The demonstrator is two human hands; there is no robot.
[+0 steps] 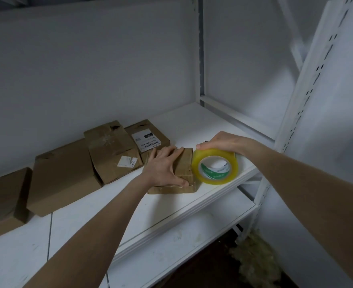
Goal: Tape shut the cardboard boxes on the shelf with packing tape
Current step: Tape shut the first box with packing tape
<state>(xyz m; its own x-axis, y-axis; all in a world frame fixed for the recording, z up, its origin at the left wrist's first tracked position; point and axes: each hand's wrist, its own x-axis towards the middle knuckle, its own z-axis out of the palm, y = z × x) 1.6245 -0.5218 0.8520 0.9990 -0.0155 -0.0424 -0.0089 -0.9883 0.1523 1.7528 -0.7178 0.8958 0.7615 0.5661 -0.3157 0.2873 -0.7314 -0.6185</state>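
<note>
Tape roll [232, 165] gripped from above by right hand [223, 142], touching box [185, 162].
Left hand [162, 167], fingers flat, pins it; strip seemingly attached, so pull taut and straight.

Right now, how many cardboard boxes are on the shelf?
5: far-left box, large box beside it, crumpled box mid-row, labelled box right of that, small box under the left hand. More may lie off-frame left.

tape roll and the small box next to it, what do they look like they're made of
Tape roll: clear, yellowish plastic film wound thick. It looks glossy, with light glinting off its face. Its core, white with green print, is probably cardboard, though the picture leaves that open.
Small box: brown cardboard with a matt, dull surface and creased, scuffed edges.
</note>
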